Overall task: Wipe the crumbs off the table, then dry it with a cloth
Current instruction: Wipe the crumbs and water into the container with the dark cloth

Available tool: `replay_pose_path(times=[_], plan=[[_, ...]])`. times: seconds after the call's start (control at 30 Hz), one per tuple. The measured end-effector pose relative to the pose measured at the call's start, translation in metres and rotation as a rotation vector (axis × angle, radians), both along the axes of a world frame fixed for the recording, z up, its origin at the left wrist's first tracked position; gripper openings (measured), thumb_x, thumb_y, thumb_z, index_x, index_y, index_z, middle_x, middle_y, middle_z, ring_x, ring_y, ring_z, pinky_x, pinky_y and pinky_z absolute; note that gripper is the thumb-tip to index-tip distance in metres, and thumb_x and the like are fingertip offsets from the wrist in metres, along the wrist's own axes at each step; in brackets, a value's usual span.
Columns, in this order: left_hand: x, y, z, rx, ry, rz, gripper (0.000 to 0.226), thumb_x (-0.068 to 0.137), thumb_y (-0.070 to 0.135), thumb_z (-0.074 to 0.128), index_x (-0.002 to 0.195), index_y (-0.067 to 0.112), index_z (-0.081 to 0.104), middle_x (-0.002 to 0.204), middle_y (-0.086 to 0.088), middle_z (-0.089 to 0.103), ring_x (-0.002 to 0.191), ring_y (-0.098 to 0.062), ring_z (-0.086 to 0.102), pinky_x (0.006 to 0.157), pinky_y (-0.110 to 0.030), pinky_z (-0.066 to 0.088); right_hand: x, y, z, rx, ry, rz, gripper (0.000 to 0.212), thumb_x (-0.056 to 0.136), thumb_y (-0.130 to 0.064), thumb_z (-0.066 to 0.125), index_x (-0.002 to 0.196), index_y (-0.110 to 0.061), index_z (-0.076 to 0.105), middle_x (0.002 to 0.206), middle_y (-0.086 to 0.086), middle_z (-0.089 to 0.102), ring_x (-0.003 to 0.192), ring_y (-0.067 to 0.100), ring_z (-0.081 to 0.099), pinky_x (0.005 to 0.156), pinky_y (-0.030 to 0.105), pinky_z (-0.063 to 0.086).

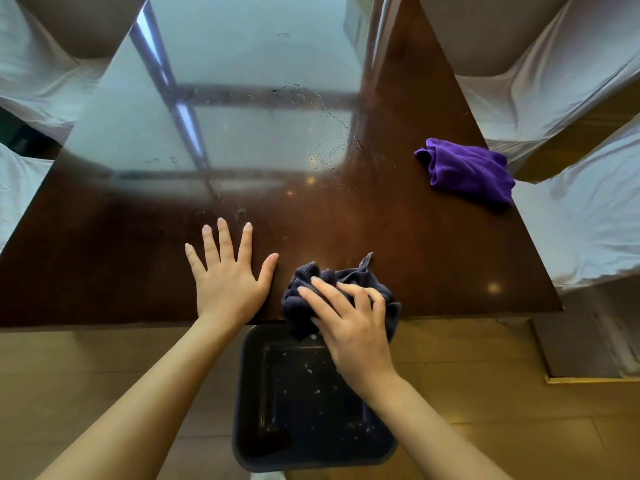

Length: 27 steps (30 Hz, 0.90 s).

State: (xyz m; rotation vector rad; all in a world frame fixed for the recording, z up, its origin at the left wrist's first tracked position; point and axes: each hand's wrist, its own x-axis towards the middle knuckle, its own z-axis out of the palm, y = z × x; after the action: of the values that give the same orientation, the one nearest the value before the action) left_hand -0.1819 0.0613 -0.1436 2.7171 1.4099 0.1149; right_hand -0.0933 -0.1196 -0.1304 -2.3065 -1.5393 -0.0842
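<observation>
Covered chairs and wooden floor around the scene

Chairs draped in white covers [540,95] fill the upper right and right edge of the frame, with more white covers [31,77] along the upper left and left edge. A light wooden floor [104,362] spans the bottom, and a gold-edged grey base [581,355] sits lower right.

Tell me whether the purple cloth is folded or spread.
Neither neatly: the purple cloth lies bunched in a loose heap on the table.

glossy wet dark wood table [398,209]; soft ribbed dark cloth [304,282]; fuzzy purple cloth [467,169]
</observation>
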Motion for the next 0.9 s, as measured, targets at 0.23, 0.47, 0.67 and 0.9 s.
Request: replay_pose_path(times=[0.23, 0.47, 0.67, 0.9], plan=[[0.000, -0.001, 0.002, -0.018, 0.002, -0.003, 0.075, 0.083, 0.067, 0.008, 0.146, 0.027, 0.007, 0.156, -0.014, 0.000, 0.142, -0.032, -0.008, 0.112, -0.056, -0.006, -0.023, -0.016, -0.018, 0.129, -0.035, 0.078, 0.052, 0.087, -0.019, 0.063, 0.133, -0.031, 0.043, 0.138, -0.008, 0.051, 0.112, 0.020, 0.046, 0.092, 0.041, 0.035], [0.000, 0.000, 0.002, -0.034, 0.003, -0.009, 0.073, 0.084, 0.066, 0.010, 0.146, 0.027, 0.006, 0.156, -0.013, -0.001, 0.142, -0.032, -0.009, 0.112, -0.056, -0.007, -0.034, -0.033, -0.018, 0.121, 0.034, 0.169, 0.052, 0.088, -0.020, 0.061, 0.136, -0.031, 0.040, 0.139, -0.008, 0.049, 0.111, 0.020, 0.045, 0.091, 0.040, 0.041], [0.000, 0.002, -0.001, -0.036, 0.003, -0.007, 0.075, 0.082, 0.068, 0.007, 0.145, 0.027, 0.006, 0.156, -0.013, -0.001, 0.142, -0.032, -0.009, 0.111, -0.056, -0.008, -0.037, -0.050, -0.007, 0.105, 0.230, 0.131, 0.040, 0.092, -0.026, 0.048, 0.132, -0.027, 0.047, 0.136, -0.009, 0.051, 0.108, 0.016, 0.045, 0.091, 0.037, 0.041], [0.000, 0.004, -0.002, -0.045, -0.004, -0.009, 0.076, 0.081, 0.069, 0.005, 0.145, 0.028, 0.007, 0.156, -0.012, -0.001, 0.142, -0.031, -0.009, 0.111, -0.056, -0.008, -0.031, -0.051, 0.009, 0.208, 0.538, 0.036, 0.038, 0.092, -0.027, 0.047, 0.130, -0.030, 0.048, 0.133, -0.015, 0.053, 0.104, 0.007, 0.045, 0.091, 0.036, 0.042]])
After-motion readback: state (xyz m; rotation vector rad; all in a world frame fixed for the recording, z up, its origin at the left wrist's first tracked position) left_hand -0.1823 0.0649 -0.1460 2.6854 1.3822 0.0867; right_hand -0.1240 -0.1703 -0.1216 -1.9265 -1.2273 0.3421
